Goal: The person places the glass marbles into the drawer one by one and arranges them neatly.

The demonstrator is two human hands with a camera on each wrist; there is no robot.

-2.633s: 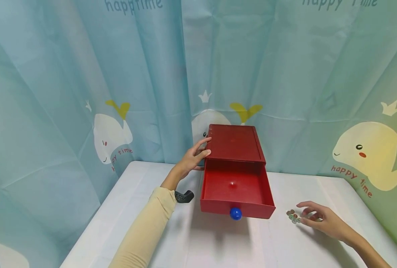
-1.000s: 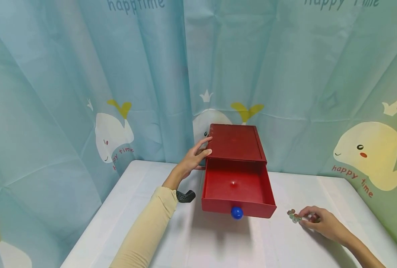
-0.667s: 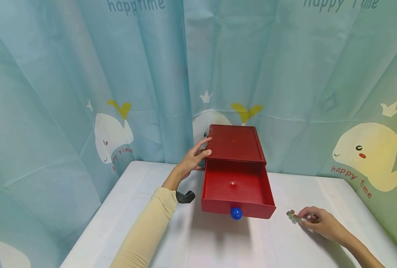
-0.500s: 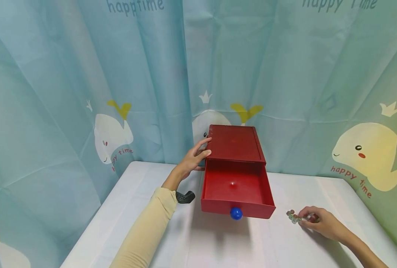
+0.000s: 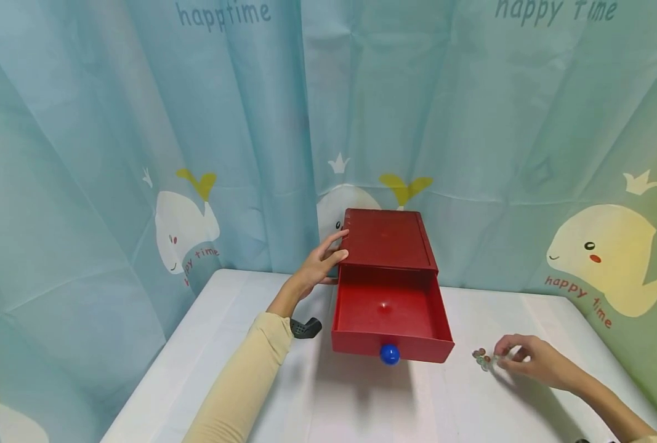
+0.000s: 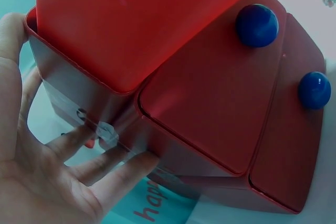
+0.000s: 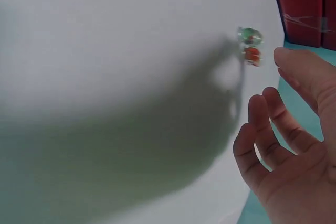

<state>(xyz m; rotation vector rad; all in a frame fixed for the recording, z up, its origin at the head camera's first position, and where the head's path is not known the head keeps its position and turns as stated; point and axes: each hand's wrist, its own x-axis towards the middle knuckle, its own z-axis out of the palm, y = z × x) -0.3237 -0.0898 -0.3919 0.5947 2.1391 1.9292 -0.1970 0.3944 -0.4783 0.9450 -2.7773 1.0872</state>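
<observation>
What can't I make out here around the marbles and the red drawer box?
- Marbles: head view too small to count; right wrist view shows only two, blurred.
- Right hand: whether it pinches a marble; the fingers hide it.
- Red drawer box: its lower drawers are hidden under the open drawer in the head view.
- Left hand: palm side hidden behind the box.

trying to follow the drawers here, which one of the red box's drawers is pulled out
The top drawer, slid forward with its inside bare. The two drawers below, each with a blue knob, sit flush in the red box.
</observation>
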